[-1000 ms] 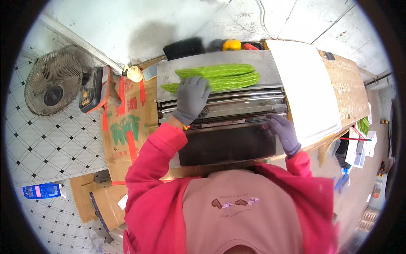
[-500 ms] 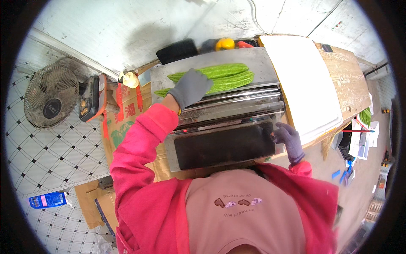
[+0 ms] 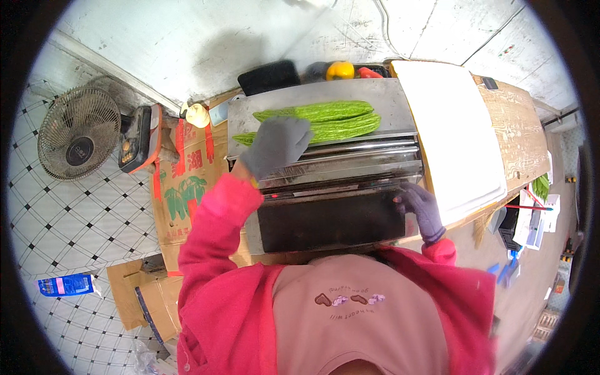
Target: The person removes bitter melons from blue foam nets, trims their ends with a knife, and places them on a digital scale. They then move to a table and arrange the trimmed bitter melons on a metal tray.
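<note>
Two long, ridged green bitter melons (image 3: 347, 129) lie side by side on the metal top of a film-wrapping machine (image 3: 247, 103). My left hand (image 3: 279, 142), in a grey glove, is over their left part, just behind the shiny film rollers (image 3: 369, 150). Its fingers are curled in, and what they grip is hidden beneath the hand. My right hand (image 3: 417, 205), in a purple-grey glove with bare fingertips, hovers at the right end of the machine's black sealing plate (image 3: 331, 222). Its fingers are loosely bent and apart, with nothing seen in them.
Right of the machine lies a white board (image 3: 453, 125) on a wooden table (image 3: 522, 134). A yellow pepper (image 3: 340, 70) and a red pepper (image 3: 369, 73) sit behind it. Printed cardboard (image 3: 172, 231) covers the left side, near a scale (image 3: 139, 140) and a standing fan (image 3: 79, 134).
My left hand has turned and its fingers have curled in more over the melons' left part. My right hand stays by the plate's right end. The whole view has shifted slightly.
</note>
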Motion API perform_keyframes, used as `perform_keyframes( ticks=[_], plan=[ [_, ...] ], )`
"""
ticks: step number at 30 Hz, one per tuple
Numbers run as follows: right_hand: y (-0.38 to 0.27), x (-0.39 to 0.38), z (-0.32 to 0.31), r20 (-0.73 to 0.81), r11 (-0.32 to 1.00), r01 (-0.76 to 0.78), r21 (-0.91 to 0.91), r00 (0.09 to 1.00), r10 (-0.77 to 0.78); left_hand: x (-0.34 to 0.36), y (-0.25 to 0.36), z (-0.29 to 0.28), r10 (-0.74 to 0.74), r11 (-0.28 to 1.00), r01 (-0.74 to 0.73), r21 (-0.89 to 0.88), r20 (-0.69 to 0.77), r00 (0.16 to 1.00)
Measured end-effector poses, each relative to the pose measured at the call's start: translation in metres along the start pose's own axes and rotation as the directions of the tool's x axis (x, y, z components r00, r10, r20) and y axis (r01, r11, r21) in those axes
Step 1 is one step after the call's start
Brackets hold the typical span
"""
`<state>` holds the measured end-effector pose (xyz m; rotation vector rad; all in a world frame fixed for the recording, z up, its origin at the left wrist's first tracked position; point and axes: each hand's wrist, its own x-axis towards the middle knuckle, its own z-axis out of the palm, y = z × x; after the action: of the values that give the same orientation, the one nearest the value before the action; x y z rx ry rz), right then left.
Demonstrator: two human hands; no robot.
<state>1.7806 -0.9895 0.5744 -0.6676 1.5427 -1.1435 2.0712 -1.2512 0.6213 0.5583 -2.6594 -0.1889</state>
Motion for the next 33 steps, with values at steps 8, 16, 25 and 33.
perform_keyframes(
  ticks=[8,16,25,33],
  plan=[
    [-0.002,0.0,-0.025,-0.088,0.999,0.017,-0.029,0.996,-0.019,-0.173,0.102,-0.014,-0.57,0.817,0.541,-0.2,-0.13,0.812],
    [-0.013,0.031,-0.014,0.0,0.993,0.043,-0.114,0.999,-0.044,-0.448,0.209,0.066,-0.974,-0.196,0.963,0.187,0.077,-0.214],
    [-0.03,0.044,0.003,0.097,0.985,0.121,-0.125,0.989,-0.109,-0.527,0.233,0.12,-0.811,-0.504,0.795,0.337,0.133,-0.57],
    [-0.025,0.038,0.001,0.063,0.98,0.12,-0.161,0.992,-0.111,-0.426,0.19,0.032,-0.918,0.019,1.0,-0.009,-0.396,0.014]
  ],
)
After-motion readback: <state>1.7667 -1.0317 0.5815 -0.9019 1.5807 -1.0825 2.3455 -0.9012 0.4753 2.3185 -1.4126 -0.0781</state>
